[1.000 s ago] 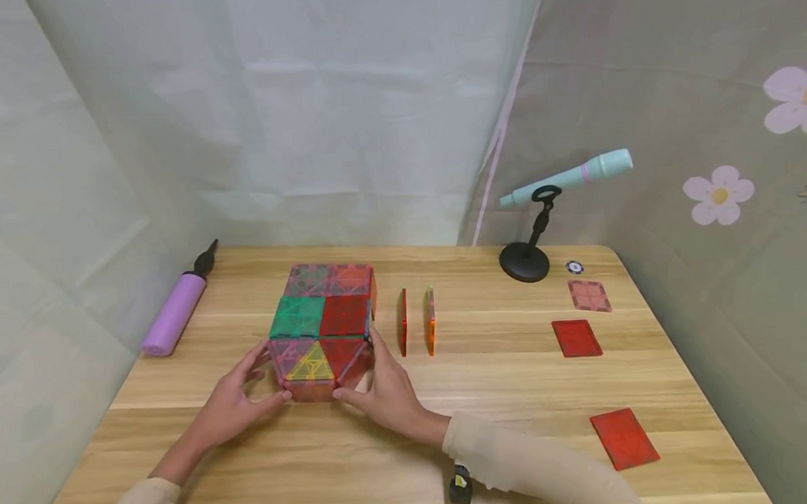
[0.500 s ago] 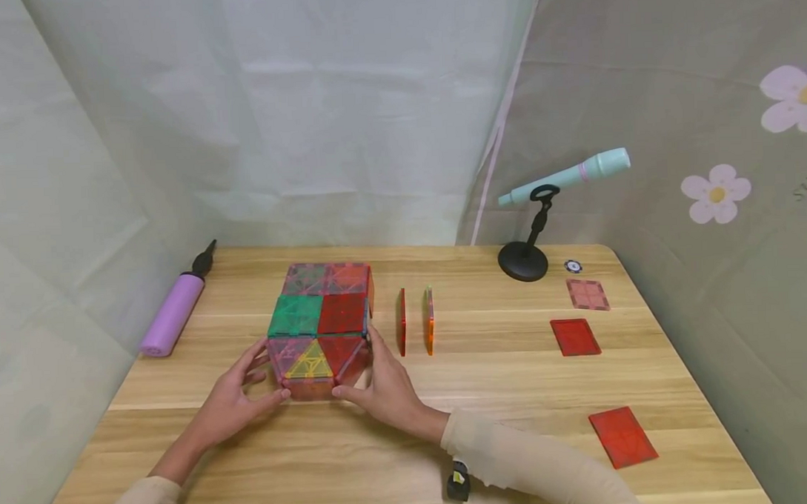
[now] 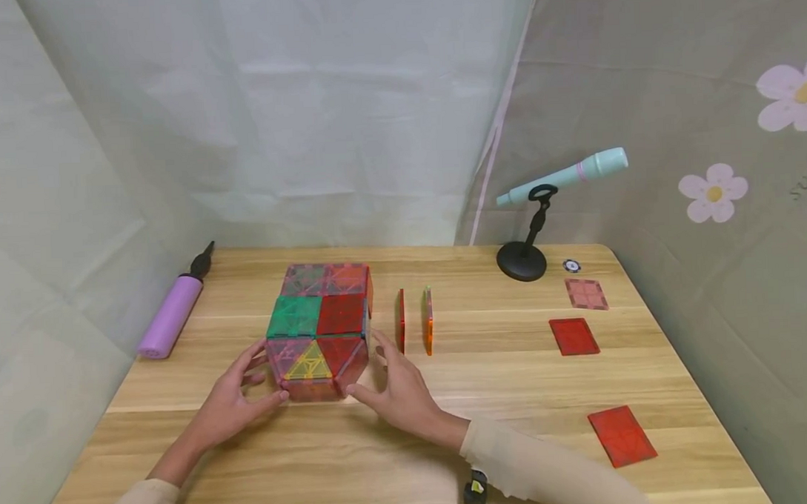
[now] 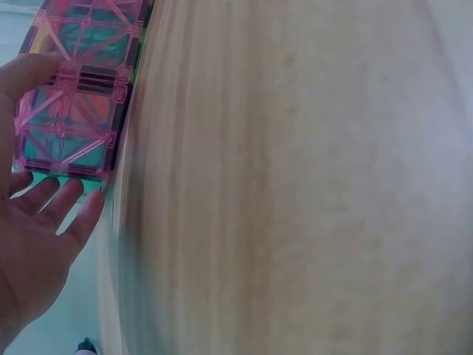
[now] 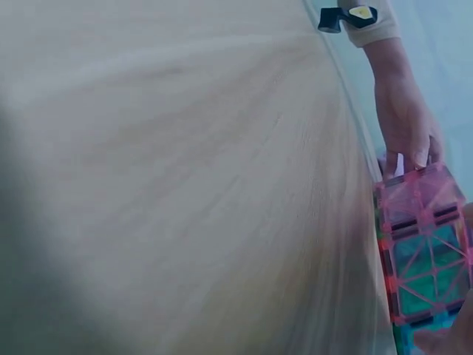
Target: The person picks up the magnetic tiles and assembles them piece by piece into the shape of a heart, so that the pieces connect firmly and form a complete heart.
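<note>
In the head view a box built of see-through magnetic tiles stands left of the table's middle. Its top mixes green, red, pink, purple and yellow pieces, and the near end narrows with slanted sides. My left hand holds the near left corner, thumb at the front and fingers along the side; the left wrist view shows the thumb over pink tiles. Beside the near right corner is my right hand, its fingers spread and slightly apart from the box. The right wrist view shows little of the right hand, at the lower right edge.
Two tiles, one red and one orange-edged, stand on edge right of the box. Red tiles and a pink tile lie farther right. A purple pump lies at left; a microphone stand stands at the back.
My right hand has come away from the box's near right corner, shifting right, with its thumb off the front. My left hand and the box stay in place.
</note>
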The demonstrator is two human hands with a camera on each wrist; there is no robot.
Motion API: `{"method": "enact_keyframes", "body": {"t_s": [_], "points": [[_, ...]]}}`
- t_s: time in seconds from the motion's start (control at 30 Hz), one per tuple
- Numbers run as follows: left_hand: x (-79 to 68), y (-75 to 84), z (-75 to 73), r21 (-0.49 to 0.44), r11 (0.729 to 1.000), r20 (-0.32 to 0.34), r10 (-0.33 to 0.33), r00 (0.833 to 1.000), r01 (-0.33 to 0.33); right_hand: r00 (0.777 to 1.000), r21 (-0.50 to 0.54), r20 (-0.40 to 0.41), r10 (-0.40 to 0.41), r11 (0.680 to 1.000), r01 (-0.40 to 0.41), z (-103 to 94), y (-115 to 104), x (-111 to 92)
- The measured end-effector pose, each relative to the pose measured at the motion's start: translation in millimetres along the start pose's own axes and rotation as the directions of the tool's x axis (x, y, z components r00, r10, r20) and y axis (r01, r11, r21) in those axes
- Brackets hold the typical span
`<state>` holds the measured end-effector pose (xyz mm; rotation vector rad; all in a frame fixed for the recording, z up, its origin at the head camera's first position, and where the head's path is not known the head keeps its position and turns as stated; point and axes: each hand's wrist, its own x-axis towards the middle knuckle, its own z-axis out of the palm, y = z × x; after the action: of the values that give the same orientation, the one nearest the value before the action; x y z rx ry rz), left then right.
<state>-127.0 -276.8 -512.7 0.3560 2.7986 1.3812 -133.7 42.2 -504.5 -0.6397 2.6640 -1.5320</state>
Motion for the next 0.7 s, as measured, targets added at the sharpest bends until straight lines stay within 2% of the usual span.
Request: {"method": "enact_keyframes", "body": {"t_s": [0.23, 0.33, 0.4, 0.5, 0.57, 0.63, 0.7], "points": [[-1.0, 5.1, 0.4, 0.033, 0.999, -0.059, 0.017, 0.998, -0.015, 0.997, 0.048, -0.067, -0.038, 0.998, 0.042, -22.4, 5, -15], [-1.1, 10.4, 1.5, 0.026, 1.0, -0.115, 0.02, 0.993, -0.018, 0.995, 0.057, -0.096, -0.031, 0.998, 0.036, -32.4, 9, -20], [-1.4, 16.9, 3.2, 0.025, 0.999, -0.175, 0.036, 0.984, -0.032, 0.993, 0.056, -0.114, -0.02, 0.998, 0.027, -39.4, 14, -24], [-0.9, 32.4, 7.3, 0.02, 0.995, -0.291, 0.104, 0.951, -0.102, 0.99, 0.047, -0.144, -0.008, 0.999, 0.015, -49.7, 22, -29], [-0.6, 46.5, 11.3, 0.028, 0.983, -0.367, 0.179, 0.913, -0.182, 0.986, 0.04, -0.167, -0.001, 0.999, 0.008, -56.5, 27, -32], [-0.9, 62.6, 16.1, 0.038, 0.963, -0.41, 0.259, 0.875, -0.267, 0.981, 0.032, -0.192, 0.01, 0.999, -0.004, -63.6, 33, -34], [-2.9, 79.3, 22.9, 0.053, 0.942, -0.415, 0.322, 0.851, -0.331, 0.976, 0.021, -0.216, 0.026, 1.0, -0.022, -71.2, 38, -37]]}}
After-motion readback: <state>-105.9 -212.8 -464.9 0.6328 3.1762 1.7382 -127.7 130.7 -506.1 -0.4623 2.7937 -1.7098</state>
